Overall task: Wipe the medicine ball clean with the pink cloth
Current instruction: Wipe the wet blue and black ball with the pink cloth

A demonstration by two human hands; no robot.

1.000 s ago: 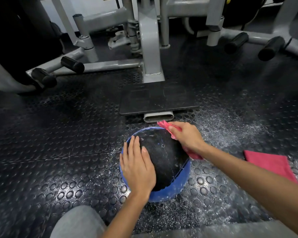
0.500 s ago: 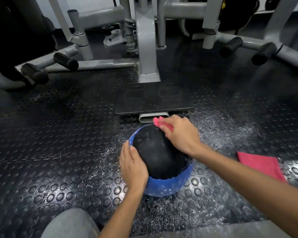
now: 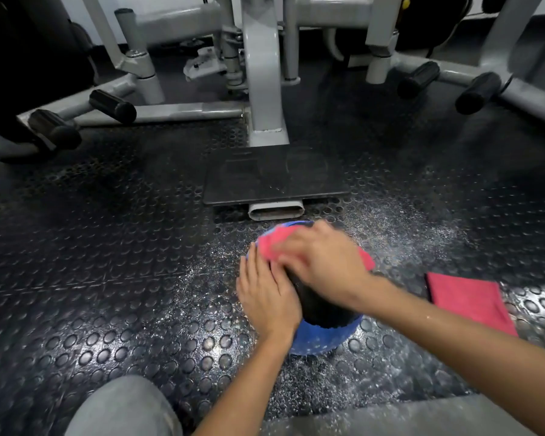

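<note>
1. Right hand (image 3: 324, 265) is down on the pink cloth (image 3: 274, 243), pressing it onto the top of the ball (image 3: 323, 313). The hand is a blur, so I cannot tell whether the fingers curl round the cloth or just lie flat on it.
2. The cloth pokes out on both sides of that hand, a bunched end to the left and a small corner to the right.
3. Left hand (image 3: 268, 297) is laid flat against the ball's left side, fingers straight and pressed together, fingertips just beside the cloth's bunched end. It is pinching nothing.
4. The ball sits on the floor mat (image 3: 107, 278), low in the middle of the view. It is black on top with a blue band underneath.
5. White specks (image 3: 400, 228) are scattered over the studded black mat all around the ball, thickest to its right.
6. A second pink cloth (image 3: 472, 300) lies folded flat on the mat to the right, apart from the ball, partly behind the right forearm.
7. Just beyond the ball there is a flat black plate (image 3: 274, 177), with a grey machine frame (image 3: 261, 89) rising behind it.
8. Black padded rollers (image 3: 112, 105) stick out from the frame on the left and the right.
9. A knee (image 3: 123, 407) in grey fabric shows at the bottom left.
</note>
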